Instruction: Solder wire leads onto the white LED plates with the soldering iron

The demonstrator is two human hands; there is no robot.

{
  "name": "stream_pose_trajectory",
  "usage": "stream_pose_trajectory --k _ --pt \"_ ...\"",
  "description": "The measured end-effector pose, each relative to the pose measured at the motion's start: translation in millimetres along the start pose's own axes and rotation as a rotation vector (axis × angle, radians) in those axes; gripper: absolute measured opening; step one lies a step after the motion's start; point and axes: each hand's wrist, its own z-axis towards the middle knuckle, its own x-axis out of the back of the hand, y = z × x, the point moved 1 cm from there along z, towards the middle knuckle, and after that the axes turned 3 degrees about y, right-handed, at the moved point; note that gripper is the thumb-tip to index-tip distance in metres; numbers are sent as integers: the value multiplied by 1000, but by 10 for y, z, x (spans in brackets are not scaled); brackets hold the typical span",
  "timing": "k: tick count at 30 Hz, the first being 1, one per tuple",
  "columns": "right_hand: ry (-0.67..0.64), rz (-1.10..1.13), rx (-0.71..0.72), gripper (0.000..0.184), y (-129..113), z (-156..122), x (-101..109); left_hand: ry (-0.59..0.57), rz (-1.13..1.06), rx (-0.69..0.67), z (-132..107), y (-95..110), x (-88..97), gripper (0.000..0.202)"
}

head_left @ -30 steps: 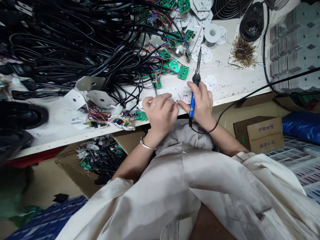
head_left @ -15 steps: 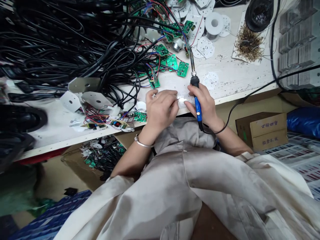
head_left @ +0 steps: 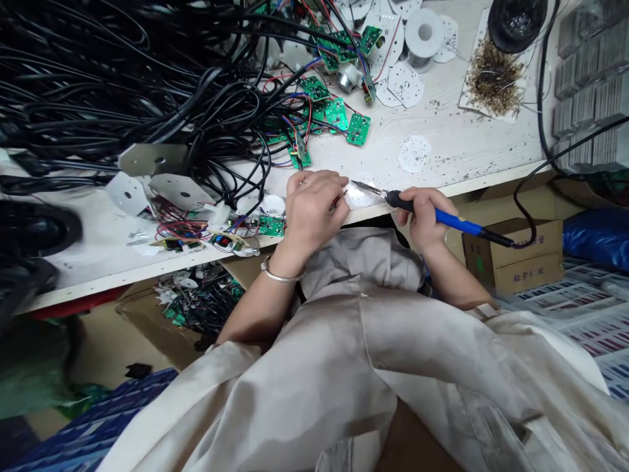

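Observation:
My right hand (head_left: 423,216) is closed round the blue handle of a soldering iron (head_left: 442,217), which lies nearly level with its metal tip pointing left at a small white round board (head_left: 361,195) at the bench's front edge. My left hand (head_left: 312,210), with a bracelet on its wrist, rests at the bench edge beside that board, fingers curled and pinching a thin wire whose end reaches the board. The iron's tip sits just above the board, close to my left fingertips.
A big tangle of black cables (head_left: 122,85) covers the left of the white bench (head_left: 457,151). Green circuit boards (head_left: 339,111), white round boards (head_left: 415,154), a solder spool (head_left: 422,33) and a pad of brown scraps (head_left: 494,78) lie behind. A cardboard box (head_left: 521,259) stands lower right.
My right hand swung the soldering iron from upright, tip pointing away, down to nearly level with the tip aimed left at the white board. My left hand stayed at the bench edge.

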Motion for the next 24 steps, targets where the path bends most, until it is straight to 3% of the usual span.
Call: stream_pose_trajectory --k 7,24 --pt "-30 -37 -58 35 -2 19 -10 31 19 -1 16 28 -1 12" --pt "-27 -1 -74 30 -37 36 -11 27 -7 12 14 43 20 13"
